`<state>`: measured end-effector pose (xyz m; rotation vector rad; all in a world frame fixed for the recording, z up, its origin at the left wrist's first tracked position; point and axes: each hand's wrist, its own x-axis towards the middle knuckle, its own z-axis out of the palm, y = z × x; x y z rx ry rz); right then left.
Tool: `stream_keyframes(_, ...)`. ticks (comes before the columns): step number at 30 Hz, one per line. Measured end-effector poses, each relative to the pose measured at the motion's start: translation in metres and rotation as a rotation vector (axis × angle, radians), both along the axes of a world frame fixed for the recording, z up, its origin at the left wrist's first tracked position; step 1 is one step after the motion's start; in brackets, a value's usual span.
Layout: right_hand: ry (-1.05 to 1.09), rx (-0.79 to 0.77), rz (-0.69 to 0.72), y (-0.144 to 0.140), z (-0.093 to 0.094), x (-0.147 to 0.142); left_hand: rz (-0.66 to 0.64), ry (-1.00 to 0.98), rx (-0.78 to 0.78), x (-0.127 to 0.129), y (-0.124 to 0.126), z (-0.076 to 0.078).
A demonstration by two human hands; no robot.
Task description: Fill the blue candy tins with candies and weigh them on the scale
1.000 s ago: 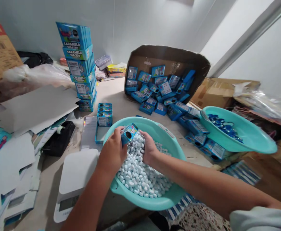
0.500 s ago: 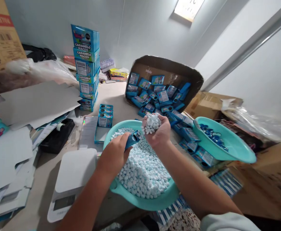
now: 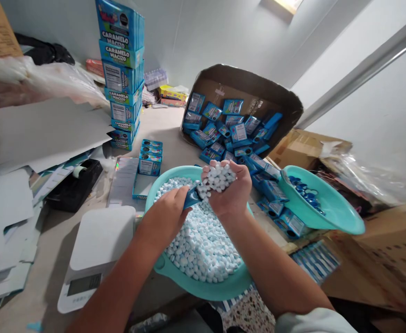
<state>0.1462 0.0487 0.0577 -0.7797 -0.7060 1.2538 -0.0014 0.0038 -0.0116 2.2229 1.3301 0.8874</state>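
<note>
My left hand (image 3: 164, 217) grips a small blue candy box (image 3: 191, 197) over a turquoise basin (image 3: 203, 287) filled with white-blue candies (image 3: 199, 240). My right hand (image 3: 231, 193) is cupped palm up just beside the box, holding a heap of those candies (image 3: 218, 175). The heap touches the box's open end. Both hands hover above the far side of the basin.
A white digital scale (image 3: 95, 252) sits left of the basin. Behind are a tall stack of blue cartons (image 3: 121, 74), a small open carton (image 3: 149, 159), a tipped cardboard box of small blue boxes (image 3: 237, 115), a second basin (image 3: 327, 206) with blue caps, a tape dispenser (image 3: 72, 185), and flat cardboard sheets (image 3: 43, 134).
My right hand went from digging in the candies to lifting a handful up beside the box. The left hand tilted the box's opening toward that handful.
</note>
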Motion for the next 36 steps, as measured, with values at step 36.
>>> stream_keyframes(36, -1.344, 0.437, 0.01, -0.015, 0.009, 0.022, 0.134, -0.209, -0.028, 0.0, -0.003, 0.007)
